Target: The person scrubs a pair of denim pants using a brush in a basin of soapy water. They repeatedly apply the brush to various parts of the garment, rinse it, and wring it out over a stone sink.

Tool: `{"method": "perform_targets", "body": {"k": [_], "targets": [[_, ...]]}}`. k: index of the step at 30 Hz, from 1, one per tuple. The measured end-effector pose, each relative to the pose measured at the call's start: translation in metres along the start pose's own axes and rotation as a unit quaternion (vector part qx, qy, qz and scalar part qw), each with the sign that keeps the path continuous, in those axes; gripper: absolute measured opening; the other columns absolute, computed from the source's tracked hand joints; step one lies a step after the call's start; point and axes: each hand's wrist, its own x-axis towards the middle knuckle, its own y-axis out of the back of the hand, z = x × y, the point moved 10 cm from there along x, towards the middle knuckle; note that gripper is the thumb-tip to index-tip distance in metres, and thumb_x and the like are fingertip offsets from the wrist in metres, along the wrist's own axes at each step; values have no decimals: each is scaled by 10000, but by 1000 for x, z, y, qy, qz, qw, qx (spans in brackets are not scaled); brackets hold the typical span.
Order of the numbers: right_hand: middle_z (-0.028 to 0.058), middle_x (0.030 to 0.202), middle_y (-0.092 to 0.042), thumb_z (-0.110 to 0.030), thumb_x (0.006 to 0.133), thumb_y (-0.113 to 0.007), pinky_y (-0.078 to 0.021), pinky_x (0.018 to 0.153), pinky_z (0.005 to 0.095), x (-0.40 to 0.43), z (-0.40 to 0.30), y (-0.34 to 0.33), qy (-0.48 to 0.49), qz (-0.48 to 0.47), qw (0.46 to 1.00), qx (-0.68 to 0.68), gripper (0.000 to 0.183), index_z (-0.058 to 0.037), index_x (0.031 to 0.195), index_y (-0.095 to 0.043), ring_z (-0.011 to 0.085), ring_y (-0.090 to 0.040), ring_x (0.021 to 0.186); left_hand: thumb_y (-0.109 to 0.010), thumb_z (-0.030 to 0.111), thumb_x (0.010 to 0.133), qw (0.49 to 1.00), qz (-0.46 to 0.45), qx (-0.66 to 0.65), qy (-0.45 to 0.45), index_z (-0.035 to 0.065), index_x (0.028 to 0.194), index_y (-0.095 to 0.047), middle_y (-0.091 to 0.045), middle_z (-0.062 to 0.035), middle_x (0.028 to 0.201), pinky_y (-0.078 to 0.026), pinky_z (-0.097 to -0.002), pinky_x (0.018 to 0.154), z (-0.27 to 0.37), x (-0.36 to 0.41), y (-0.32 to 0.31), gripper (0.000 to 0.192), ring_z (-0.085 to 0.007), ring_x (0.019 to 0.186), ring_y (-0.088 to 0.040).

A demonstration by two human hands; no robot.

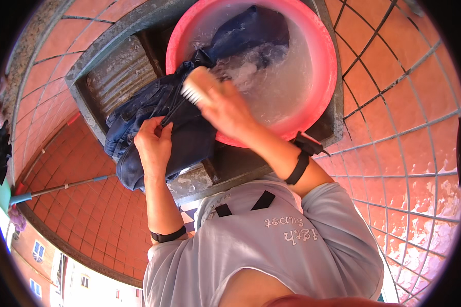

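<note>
Dark blue denim trousers lie bunched over the ribbed washboard side of a stone laundry sink. Part of the cloth runs over the rim of a round pink basin and lies in its cloudy, sudsy water. My left hand pinches a seam or edge of the denim between thumb and fingers. In my right hand is a scrubbing brush with white bristles, just above the denim near the basin's rim; whether the bristles touch the cloth cannot be told.
An orange tiled wall rises close on the right, another at the upper left. A pole with a blue end slants at the left, over red floor tiles. Dark cloth hangs at the far left.
</note>
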Motion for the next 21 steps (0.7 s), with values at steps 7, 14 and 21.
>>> {"method": "perform_targets", "body": {"k": [7, 14, 21], "targets": [[205, 1120, -528, -332, 906, -661, -514, 824, 456, -3, 56, -16, -131, -99, 974, -153, 721, -369, 1556, -351, 376, -559, 1026, -787, 27, 769, 1000, -29, 9, -1, -15, 946, -725, -634, -116, 748, -470, -296, 608, 0, -8, 14, 192, -207, 595, -581], [309, 1129, -599, -427, 963, -578, -496, 912, 492, -37, 138, 21, -278, -75, 956, 58, 657, -295, 1563, -344, 472, -602, 1045, -596, -56, 735, 960, 95, 216, -154, 54, 1263, -640, -568, -128, 1205, -539, -437, 851, 86, -25, -1, 542, -373, 1032, -593], [259, 1225, -600, -409, 977, -609, -477, 969, 425, -35, 109, 20, -248, -81, 958, 119, 633, -260, 1552, -388, 407, -610, 1152, -765, 187, 774, 925, -35, 335, -174, 46, 954, -713, -676, -107, 958, -570, -364, 633, 106, -13, -80, 235, -299, 867, -637]]}}
